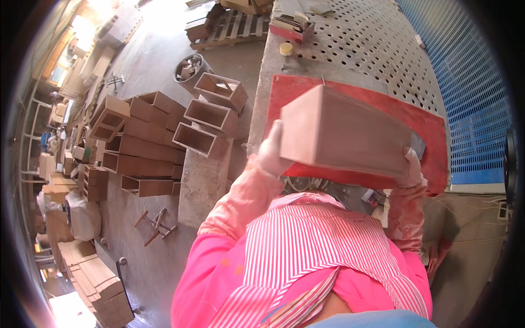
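I work above a wide grey concrete floor (123, 213) that runs off to my left, toward crowded racks at the rim, where things are too blurred for me to read any label. Ahead of me and to my right lies a long grey worktable (355, 33), its top drilled with rows of round holes and dusty-looking. A blue slotted panel (476, 109) stands along its right side. Across the near end of the table is a red sheet (295, 90).

On the floor to my left, brown boxes (145, 145) are stacked in a big cluster. Nearer the table, three open-ended boxes (210, 116) stand in a row by a pale slab (199, 191). At lower left is a pile of flat brown pieces (101, 279).

The brown box (355, 128) I am handling is over the red sheet, tilted, its plain side facing up at me. My left hand (272, 150) grips its left end; my right hand (413, 168) is at its right end, fingers bent against it. A small dark grey piece (418, 145) shows just beside those fingers; whether I hold it too, I cannot tell.

Farther off sit a grey bin (202, 82), a small red tray (292, 35) and a round yellow lid (286, 49).
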Available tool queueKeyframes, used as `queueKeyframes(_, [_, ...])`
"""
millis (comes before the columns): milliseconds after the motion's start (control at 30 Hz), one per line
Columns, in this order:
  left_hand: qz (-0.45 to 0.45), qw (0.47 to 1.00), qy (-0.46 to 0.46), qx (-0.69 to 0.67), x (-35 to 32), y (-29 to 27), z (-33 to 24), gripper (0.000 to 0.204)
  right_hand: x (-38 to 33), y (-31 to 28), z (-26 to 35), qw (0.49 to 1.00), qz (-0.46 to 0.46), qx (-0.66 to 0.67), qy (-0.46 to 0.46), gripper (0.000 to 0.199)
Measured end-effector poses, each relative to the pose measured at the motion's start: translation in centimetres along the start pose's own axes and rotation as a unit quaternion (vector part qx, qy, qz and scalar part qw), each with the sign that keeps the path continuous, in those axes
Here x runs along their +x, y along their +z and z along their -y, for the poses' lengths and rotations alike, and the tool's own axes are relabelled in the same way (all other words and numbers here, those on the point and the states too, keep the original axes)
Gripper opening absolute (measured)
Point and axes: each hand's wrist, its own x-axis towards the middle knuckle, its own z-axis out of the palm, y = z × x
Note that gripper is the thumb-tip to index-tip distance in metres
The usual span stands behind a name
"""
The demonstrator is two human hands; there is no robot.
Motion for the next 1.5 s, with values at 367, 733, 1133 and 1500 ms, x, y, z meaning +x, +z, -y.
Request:
queueKeyframes(367, [-0.073, 0.901, 0.035, 0.426, 14.9, 1.7, 14.0, 0.031, -0.6, -5.5, 8.8, 0.906, -0.222, -0.342, -0.117, 0.057])
queueKeyframes(733, [-0.196, 0.435, -0.044, 0.878, 17.3, 1.0, 8.1, 0.033, 7.5, -9.2, 7.8, 0.822, -0.263, -0.497, -0.089, 0.053])
queueKeyframes(1133, [-0.073, 0.739, 0.281, 0.607, 13.0, 10.1, 7.3, 0.054, 3.3, -22.0, 2.8, 0.518, -0.350, -0.763, 0.167, 0.128])
queueKeyframes(1500, [0.164, 0.243, 0.231, 0.928, 13.1, 18.4, 11.5, 0.115, 1.5, -6.6, 7.5, 0.605, -0.198, -0.707, -0.308, 0.059])
